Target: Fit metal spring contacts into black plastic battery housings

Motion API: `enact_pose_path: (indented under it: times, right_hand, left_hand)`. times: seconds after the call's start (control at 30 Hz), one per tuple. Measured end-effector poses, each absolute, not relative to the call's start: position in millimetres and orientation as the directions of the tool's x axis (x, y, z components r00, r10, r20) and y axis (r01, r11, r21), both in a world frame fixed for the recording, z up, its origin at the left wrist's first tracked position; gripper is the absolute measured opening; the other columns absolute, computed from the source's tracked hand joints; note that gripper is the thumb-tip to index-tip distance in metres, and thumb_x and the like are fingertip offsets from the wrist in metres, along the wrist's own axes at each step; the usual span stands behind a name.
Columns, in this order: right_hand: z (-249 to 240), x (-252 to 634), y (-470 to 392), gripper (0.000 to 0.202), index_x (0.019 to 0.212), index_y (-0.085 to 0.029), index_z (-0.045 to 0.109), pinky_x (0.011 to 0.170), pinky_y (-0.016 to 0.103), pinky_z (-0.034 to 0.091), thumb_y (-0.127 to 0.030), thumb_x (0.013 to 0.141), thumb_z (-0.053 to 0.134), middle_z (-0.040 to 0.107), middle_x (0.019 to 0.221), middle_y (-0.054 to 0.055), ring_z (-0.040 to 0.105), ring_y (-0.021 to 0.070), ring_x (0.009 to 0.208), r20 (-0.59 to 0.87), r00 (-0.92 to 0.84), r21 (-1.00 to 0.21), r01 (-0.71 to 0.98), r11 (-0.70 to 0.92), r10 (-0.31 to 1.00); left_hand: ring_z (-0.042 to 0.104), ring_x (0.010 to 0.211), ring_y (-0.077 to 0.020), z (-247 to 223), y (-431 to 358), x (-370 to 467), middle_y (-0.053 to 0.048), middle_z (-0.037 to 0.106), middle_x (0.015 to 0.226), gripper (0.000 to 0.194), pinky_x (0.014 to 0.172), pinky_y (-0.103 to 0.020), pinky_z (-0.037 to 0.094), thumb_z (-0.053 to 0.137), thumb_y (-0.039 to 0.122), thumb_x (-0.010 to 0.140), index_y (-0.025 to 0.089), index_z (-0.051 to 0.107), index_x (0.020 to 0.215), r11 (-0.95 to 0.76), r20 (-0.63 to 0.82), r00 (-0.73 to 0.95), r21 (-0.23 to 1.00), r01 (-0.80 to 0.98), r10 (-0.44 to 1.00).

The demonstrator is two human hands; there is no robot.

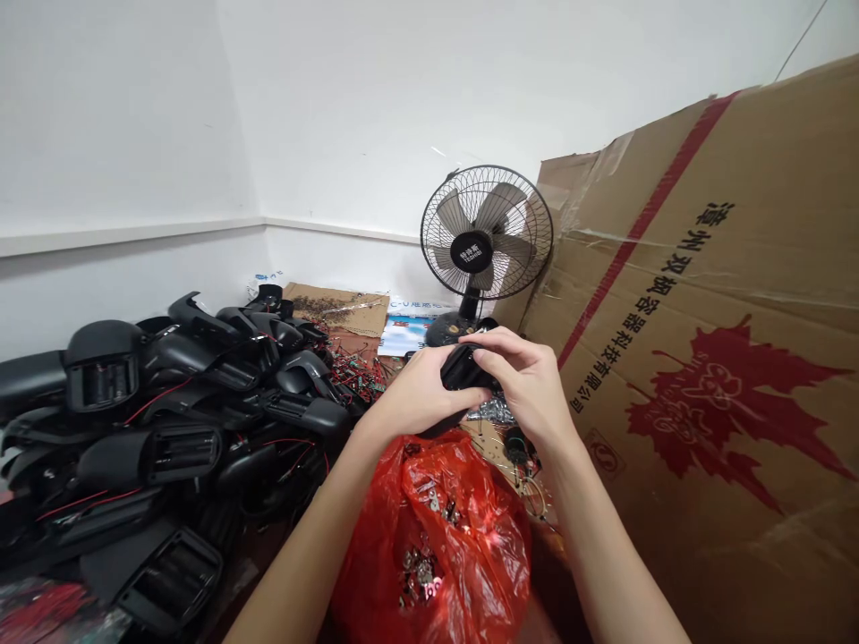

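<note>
I monitor a crinkled, translucent red plastic bag [489, 572] containing small shiny metal pieces [421, 572]; just beyond it, the left hand [420, 386] and right hand [527, 371] pinch a smooth black plastic part [460, 367] between thumbs and fingers. To its left lie heaped curved black plastic housings [114, 458], to its right a printed brown cardboard box [677, 277]; behind stand a round black wire-caged fan [472, 252] and plain white wall [349, 107].

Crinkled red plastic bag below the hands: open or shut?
Open: the red plastic bag's folds part, exposing small shiny metal pieces inside.
</note>
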State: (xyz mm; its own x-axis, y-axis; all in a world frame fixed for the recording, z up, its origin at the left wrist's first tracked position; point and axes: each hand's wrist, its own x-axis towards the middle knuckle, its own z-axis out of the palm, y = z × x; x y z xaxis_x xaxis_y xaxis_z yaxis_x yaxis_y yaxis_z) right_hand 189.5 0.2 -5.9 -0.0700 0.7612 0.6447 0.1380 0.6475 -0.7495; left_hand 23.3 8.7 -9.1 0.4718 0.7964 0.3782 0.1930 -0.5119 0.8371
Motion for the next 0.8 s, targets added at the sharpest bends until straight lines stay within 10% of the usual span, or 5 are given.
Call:
enact_pose_path:
  times: [0.37,0.67,0.8]
  right_hand:
    - [-16.3,183.7,7.5,0.015,0.089,-0.024,0.082,0.078,0.031,0.052,-0.023,0.084,0.067,0.073,0.089,0.003,0.067,0.0183,0.086,0.693,0.005,-0.706,0.206,0.678,0.721]
    - [-21.8,204.8,17.8,0.039,0.105,-0.022,0.078,0.066,0.034,0.055,-0.054,0.082,0.08,0.075,0.087,0.01,0.067,0.0232,0.075,0.243,-0.433,-0.89,0.257,0.377,0.868]
    - [-24.1,201.1,18.9,0.045,0.1,-0.022,0.074,0.054,0.029,0.05,-0.058,0.075,0.085,0.068,0.073,0.004,0.059,0.0166,0.057,0.159,-0.408,-0.946,0.197,0.257,0.899]
  left_hand:
    - [0.068,0.078,-0.0199,-9.9,10.5,19.4,-0.005,0.074,0.085,0.021,0.075,-0.033,0.055,0.071,0.027,0.081,0.014,0.069,0.097,-0.529,0.365,0.509,0.818,0.225,0.78]
    - [0.072,0.101,-0.031,-8.2,22.7,-16.2,-0.012,0.074,0.115,0.078,0.088,-0.043,0.057,0.087,0.055,0.068,0.016,0.061,0.13,-0.439,0.028,0.651,0.76,0.479,0.759]
    - [0.061,0.124,-0.0392,8.1,-0.1,-25.4,-0.019,0.066,0.131,0.087,0.105,-0.054,0.049,0.076,0.053,0.081,0.013,0.044,0.15,-0.441,0.166,0.443,0.626,0.643,0.881]
